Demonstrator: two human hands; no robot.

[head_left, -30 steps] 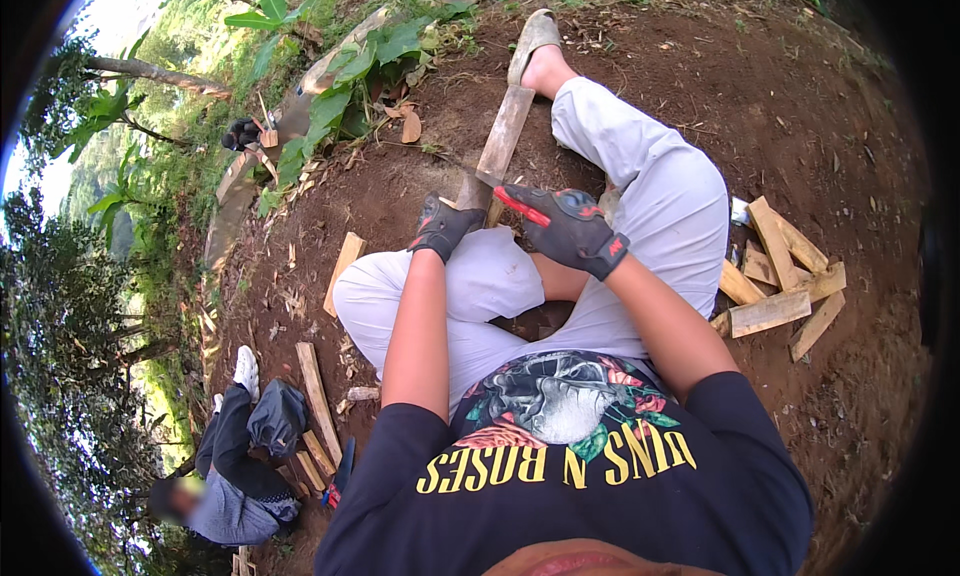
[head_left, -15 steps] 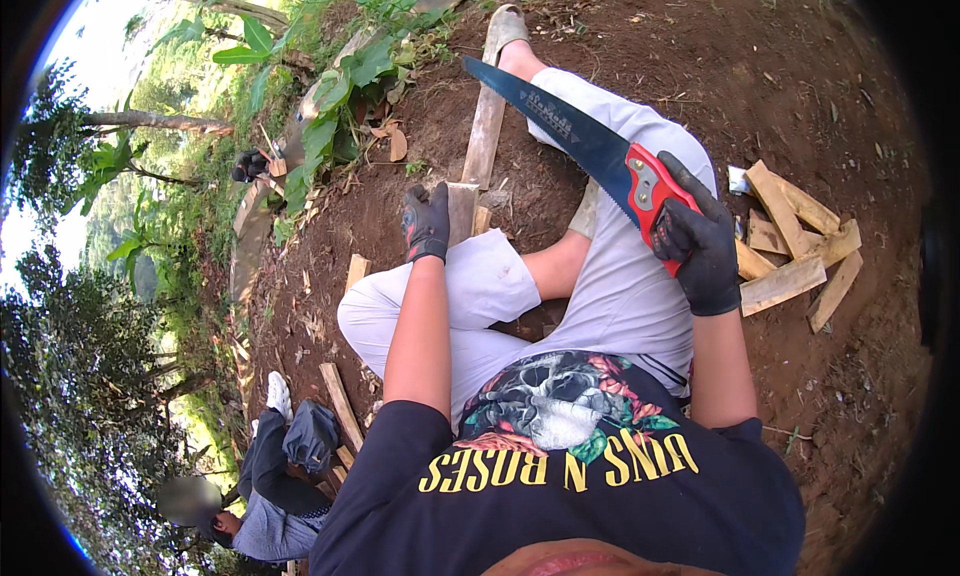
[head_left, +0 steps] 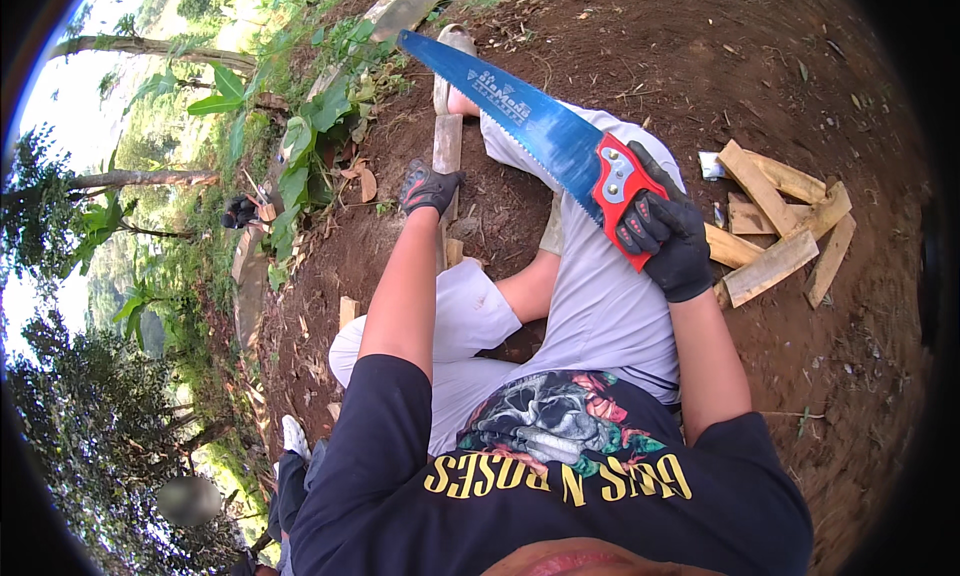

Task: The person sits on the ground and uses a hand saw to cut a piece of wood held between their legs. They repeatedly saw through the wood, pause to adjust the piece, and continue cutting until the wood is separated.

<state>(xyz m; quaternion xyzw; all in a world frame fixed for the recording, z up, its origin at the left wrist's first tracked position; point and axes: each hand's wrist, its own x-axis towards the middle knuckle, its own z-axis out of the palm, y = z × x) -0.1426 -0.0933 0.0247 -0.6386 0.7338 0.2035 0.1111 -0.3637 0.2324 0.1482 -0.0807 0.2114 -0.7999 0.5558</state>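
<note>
The left hand (head_left: 430, 188), grip unclear, touches the board (head_left: 448, 144) stretching forward; the right hand (head_left: 664, 228), farther off, clutches the saw (head_left: 545, 136).

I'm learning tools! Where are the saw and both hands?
Saw (head_left: 540, 130): head view, on its blue blade.
Left hand (head_left: 428, 187): head view, on its gloved back.
Right hand (head_left: 670, 234): head view, on its gloved middle.

Bright daylight burns the sky (head_left: 70, 111) white at upper left; the soil (head_left: 640, 36) is softly shadowed. Pale sheen crosses the saw blade (head_left: 522, 111). Fisheye bending, dark corners; blurred oval at lower left.
</note>
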